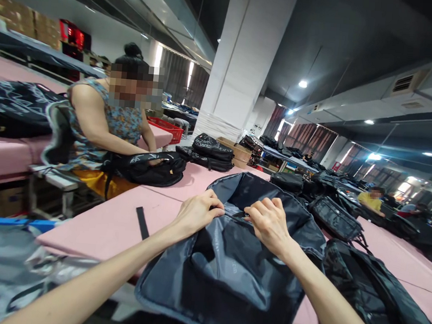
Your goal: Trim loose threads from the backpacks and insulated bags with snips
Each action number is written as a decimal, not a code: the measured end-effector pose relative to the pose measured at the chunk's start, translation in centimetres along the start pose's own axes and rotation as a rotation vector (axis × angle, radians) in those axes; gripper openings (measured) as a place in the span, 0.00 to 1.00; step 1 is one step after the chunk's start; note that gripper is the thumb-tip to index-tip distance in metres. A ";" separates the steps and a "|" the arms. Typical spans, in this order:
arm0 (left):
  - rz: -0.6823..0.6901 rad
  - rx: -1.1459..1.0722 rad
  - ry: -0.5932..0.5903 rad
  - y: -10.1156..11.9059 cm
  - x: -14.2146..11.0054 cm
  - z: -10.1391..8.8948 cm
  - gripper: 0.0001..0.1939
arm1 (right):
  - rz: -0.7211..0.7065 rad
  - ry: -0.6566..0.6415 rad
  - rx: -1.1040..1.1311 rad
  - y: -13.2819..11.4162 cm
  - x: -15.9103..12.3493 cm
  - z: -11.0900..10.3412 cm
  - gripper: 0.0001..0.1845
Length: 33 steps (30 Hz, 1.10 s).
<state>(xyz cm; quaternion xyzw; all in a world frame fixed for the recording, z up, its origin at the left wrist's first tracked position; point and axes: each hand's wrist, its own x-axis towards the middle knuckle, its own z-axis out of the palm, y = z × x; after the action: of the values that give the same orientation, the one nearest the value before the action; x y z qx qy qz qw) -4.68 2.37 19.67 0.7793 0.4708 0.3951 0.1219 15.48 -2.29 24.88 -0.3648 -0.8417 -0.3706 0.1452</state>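
Note:
An opened black backpack (244,270) lies in front of me, its dark grey lining turned up to view. Across its middle runs the edge of an inner pocket (230,214). My left hand (199,212) is closed, thumb and fingers pinching this edge on the left. A little to the right, my right hand (269,223) is also closed, its fingers curled at the same edge, around a small dark piece that may be a zipper pull; I cannot make it out. A short black strap (142,222) lies on the pink table (93,222), left of the backpack.
Across the table a co-worker (111,107) sits with hands on a black bag (147,167). Stacked black bags (212,153) and a cardboard box (235,152) stand by the white pillar (243,58). More dark backpacks (374,297) lie on my right.

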 end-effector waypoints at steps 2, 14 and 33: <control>0.007 -0.006 0.002 0.0 0.0 0.0 0.10 | -0.003 -0.002 -0.004 0.0 0.1 0.0 0.06; 0.028 0.021 -0.002 0.0 -0.2 0.0 0.09 | -0.232 -0.080 -0.079 0.2 2.1 -0.2 0.05; 0.024 -0.032 -0.011 -0.4 -0.3 0.0 0.08 | -0.123 -0.023 -0.050 0.3 0.5 -0.1 0.07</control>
<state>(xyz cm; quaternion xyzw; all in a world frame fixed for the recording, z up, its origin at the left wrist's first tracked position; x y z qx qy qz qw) -5.03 2.30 19.30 0.7850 0.4546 0.3996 0.1322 15.34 -1.95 25.35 -0.3202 -0.8545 -0.3957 0.1035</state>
